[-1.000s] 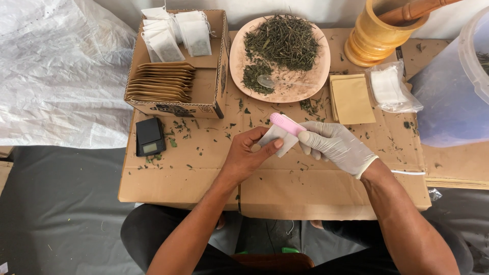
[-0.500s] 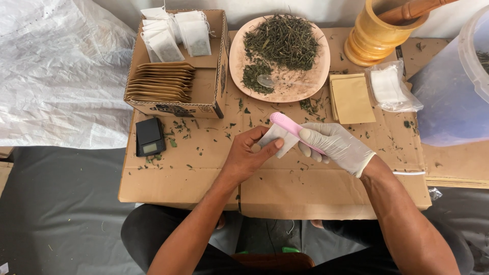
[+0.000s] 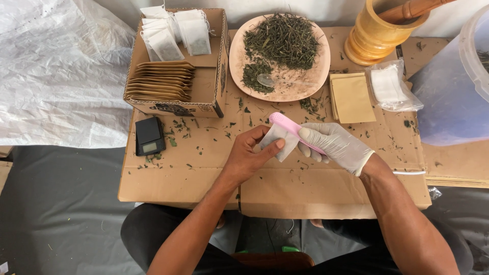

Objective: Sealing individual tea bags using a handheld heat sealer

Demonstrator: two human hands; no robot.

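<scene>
Head view: the bare left hand point(image 3: 248, 155) pinches a small white filter bag point(image 3: 278, 142) between thumb and fingers, holding it just above the cardboard-covered counter point(image 3: 305, 193) near its middle. The right hand point(image 3: 333, 145), in a white glove, is closed around a pink flat tool point(image 3: 291, 127) — its rounded end lies against the top of the bag, and what kind of tool it is cannot be told. Behind the hands sits a round pinkish plate point(image 3: 239, 66) heaped with dried green herb point(image 3: 282, 38), a clear spoon point(image 3: 267, 80) lying on it. To the left a cardboard box point(image 3: 216, 97) holds a row of tan paper envelopes point(image 3: 160, 81) and filled white tea bags point(image 3: 175, 33). A small black pocket scale point(image 3: 149, 135) rests just in front of the box. Right of the plate lie a tan envelope point(image 3: 351, 97) and a clear plastic pouch of white bags point(image 3: 389, 86) — beyond them stands a wooden mortar point(image 3: 374, 35) with its pestle point(image 3: 412, 7). Herb crumbs are scattered across the cardboard.
</scene>
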